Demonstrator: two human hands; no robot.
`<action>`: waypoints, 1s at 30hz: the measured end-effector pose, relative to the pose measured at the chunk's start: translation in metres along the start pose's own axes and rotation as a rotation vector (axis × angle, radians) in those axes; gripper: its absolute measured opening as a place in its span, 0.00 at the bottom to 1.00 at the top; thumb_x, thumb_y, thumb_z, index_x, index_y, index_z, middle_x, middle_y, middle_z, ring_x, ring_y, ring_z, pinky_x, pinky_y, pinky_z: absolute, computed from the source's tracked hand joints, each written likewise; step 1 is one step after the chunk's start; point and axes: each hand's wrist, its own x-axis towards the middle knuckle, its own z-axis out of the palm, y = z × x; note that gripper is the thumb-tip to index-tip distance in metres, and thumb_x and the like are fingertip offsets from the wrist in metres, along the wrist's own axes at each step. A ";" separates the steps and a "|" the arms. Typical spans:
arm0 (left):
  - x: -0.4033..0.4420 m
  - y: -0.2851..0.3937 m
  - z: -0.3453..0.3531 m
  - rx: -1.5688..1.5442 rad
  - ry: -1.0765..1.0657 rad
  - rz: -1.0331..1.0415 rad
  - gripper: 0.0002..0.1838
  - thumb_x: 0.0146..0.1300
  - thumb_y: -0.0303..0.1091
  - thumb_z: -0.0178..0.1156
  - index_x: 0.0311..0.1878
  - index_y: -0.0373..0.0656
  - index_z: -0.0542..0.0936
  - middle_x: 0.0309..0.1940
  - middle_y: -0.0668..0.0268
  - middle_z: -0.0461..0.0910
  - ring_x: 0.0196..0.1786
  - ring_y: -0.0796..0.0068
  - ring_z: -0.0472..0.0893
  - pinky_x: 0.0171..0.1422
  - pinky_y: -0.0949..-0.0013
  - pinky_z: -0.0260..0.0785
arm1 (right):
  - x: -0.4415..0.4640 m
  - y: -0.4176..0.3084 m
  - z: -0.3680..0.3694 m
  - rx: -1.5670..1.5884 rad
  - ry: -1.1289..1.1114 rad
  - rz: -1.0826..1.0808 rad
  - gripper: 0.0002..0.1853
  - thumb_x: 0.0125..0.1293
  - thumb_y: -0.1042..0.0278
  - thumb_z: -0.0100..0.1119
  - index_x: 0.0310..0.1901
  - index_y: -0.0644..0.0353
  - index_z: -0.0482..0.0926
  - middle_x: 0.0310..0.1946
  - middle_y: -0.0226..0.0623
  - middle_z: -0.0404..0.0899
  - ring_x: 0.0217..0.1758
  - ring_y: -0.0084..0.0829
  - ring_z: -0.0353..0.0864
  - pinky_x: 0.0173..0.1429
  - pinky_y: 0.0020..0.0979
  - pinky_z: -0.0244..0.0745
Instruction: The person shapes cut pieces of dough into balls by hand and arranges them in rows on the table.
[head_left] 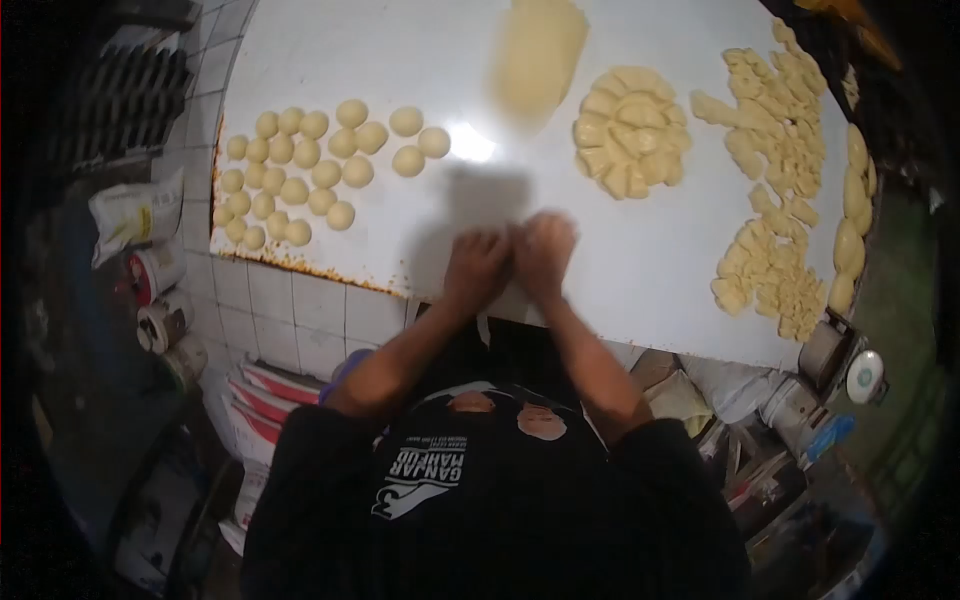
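Note:
Close together above the white table (620,270), near its front edge, are my two hands. The fingers of my left hand (480,262) are curled, and what they hold, if anything, is hidden. My right hand (545,248) is blurred by motion beside it. Round dough balls (306,152) lie in a group to the left. Beyond my hands, to the right, is a round cluster of dough pieces (632,132). A smooth, blurred slab of dough (540,55) lies at the far side. Many cut dough pieces (770,270) spread along the right.
Long dough rolls (849,248) line the table's right edge. Below the left side stand buckets (158,270) and a white sack (138,215). A pot (822,350), a white lid (865,377) and bags are below the right side. Dark racks (118,95) stand at the far left.

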 end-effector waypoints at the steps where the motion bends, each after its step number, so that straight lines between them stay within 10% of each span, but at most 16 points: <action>1: -0.016 0.001 0.001 -0.013 -0.038 0.026 0.08 0.65 0.39 0.70 0.43 0.50 0.85 0.48 0.59 0.81 0.49 0.52 0.81 0.54 0.49 0.73 | -0.034 0.002 -0.006 0.052 0.018 -0.133 0.21 0.66 0.49 0.75 0.41 0.60 0.80 0.38 0.48 0.77 0.45 0.56 0.77 0.51 0.56 0.69; 4: -0.032 -0.074 -0.034 -0.089 -0.115 0.218 0.07 0.66 0.38 0.70 0.44 0.50 0.85 0.45 0.60 0.82 0.45 0.53 0.80 0.51 0.48 0.72 | -0.013 0.037 -0.054 0.036 -0.649 -0.175 0.20 0.64 0.48 0.76 0.36 0.59 0.83 0.37 0.45 0.78 0.44 0.53 0.78 0.48 0.53 0.70; 5: 0.004 -0.081 -0.050 0.124 -0.697 0.050 0.05 0.65 0.37 0.69 0.41 0.50 0.83 0.42 0.60 0.81 0.45 0.53 0.80 0.49 0.49 0.71 | 0.027 0.026 -0.070 -0.217 -0.969 -0.030 0.19 0.63 0.48 0.77 0.35 0.57 0.83 0.38 0.44 0.79 0.45 0.51 0.78 0.47 0.52 0.71; 7: 0.048 -0.051 -0.018 0.067 0.048 -0.007 0.07 0.65 0.32 0.66 0.34 0.48 0.76 0.36 0.59 0.78 0.44 0.52 0.80 0.46 0.50 0.69 | 0.041 0.028 -0.044 0.172 0.048 -0.250 0.17 0.65 0.51 0.76 0.37 0.56 0.82 0.38 0.43 0.80 0.45 0.51 0.77 0.52 0.51 0.70; 9: 0.027 -0.006 0.016 0.015 0.057 -0.118 0.06 0.63 0.30 0.68 0.37 0.47 0.79 0.37 0.57 0.79 0.44 0.50 0.80 0.48 0.50 0.71 | 0.013 -0.001 -0.006 0.154 0.045 -0.015 0.16 0.65 0.54 0.76 0.37 0.57 0.81 0.38 0.45 0.78 0.46 0.53 0.77 0.54 0.50 0.70; 11: -0.004 0.004 -0.009 -0.001 0.063 -0.051 0.08 0.61 0.29 0.70 0.41 0.46 0.80 0.39 0.57 0.79 0.43 0.49 0.81 0.50 0.49 0.72 | -0.021 0.021 -0.025 0.044 0.046 -0.217 0.15 0.64 0.55 0.76 0.37 0.56 0.82 0.40 0.47 0.81 0.46 0.53 0.78 0.53 0.51 0.71; 14: -0.024 -0.071 -0.035 -0.033 -0.211 -0.002 0.09 0.63 0.33 0.72 0.43 0.47 0.82 0.40 0.58 0.80 0.47 0.50 0.80 0.54 0.48 0.71 | 0.024 0.051 -0.071 0.220 -0.880 -0.022 0.13 0.69 0.55 0.72 0.39 0.54 0.84 0.40 0.43 0.82 0.50 0.53 0.80 0.57 0.50 0.75; 18: 0.037 -0.011 0.007 0.116 0.114 -0.263 0.10 0.63 0.36 0.73 0.39 0.47 0.80 0.39 0.58 0.80 0.43 0.50 0.78 0.49 0.47 0.68 | -0.027 0.052 -0.025 0.085 -0.326 -0.386 0.14 0.65 0.55 0.76 0.36 0.55 0.84 0.39 0.40 0.81 0.48 0.49 0.78 0.51 0.49 0.71; 20: -0.018 -0.010 0.009 0.038 -0.071 -0.120 0.13 0.62 0.37 0.75 0.42 0.45 0.81 0.42 0.56 0.80 0.45 0.49 0.79 0.48 0.46 0.70 | -0.016 0.038 -0.027 0.199 -0.039 -0.469 0.14 0.63 0.55 0.77 0.35 0.55 0.83 0.39 0.41 0.78 0.45 0.48 0.76 0.48 0.50 0.68; 23: -0.030 -0.055 -0.035 0.088 0.027 -0.029 0.14 0.64 0.39 0.75 0.46 0.44 0.83 0.44 0.55 0.80 0.46 0.47 0.79 0.51 0.45 0.71 | 0.009 0.089 -0.047 0.235 -0.376 -0.410 0.15 0.63 0.56 0.77 0.34 0.56 0.81 0.39 0.41 0.77 0.45 0.49 0.75 0.50 0.51 0.67; 27: 0.028 -0.021 -0.003 0.146 0.103 -0.358 0.11 0.62 0.35 0.74 0.40 0.45 0.80 0.45 0.55 0.80 0.48 0.50 0.78 0.54 0.46 0.68 | 0.021 0.027 -0.023 0.172 -0.084 -0.049 0.19 0.57 0.53 0.83 0.42 0.53 0.85 0.46 0.39 0.82 0.53 0.47 0.79 0.55 0.51 0.71; 30: -0.022 -0.012 -0.025 -0.014 0.074 -0.114 0.10 0.63 0.31 0.70 0.45 0.46 0.81 0.50 0.58 0.81 0.56 0.51 0.80 0.62 0.46 0.71 | -0.024 0.055 -0.048 0.217 -0.136 -0.274 0.22 0.59 0.54 0.82 0.51 0.54 0.85 0.48 0.42 0.83 0.59 0.50 0.80 0.62 0.52 0.73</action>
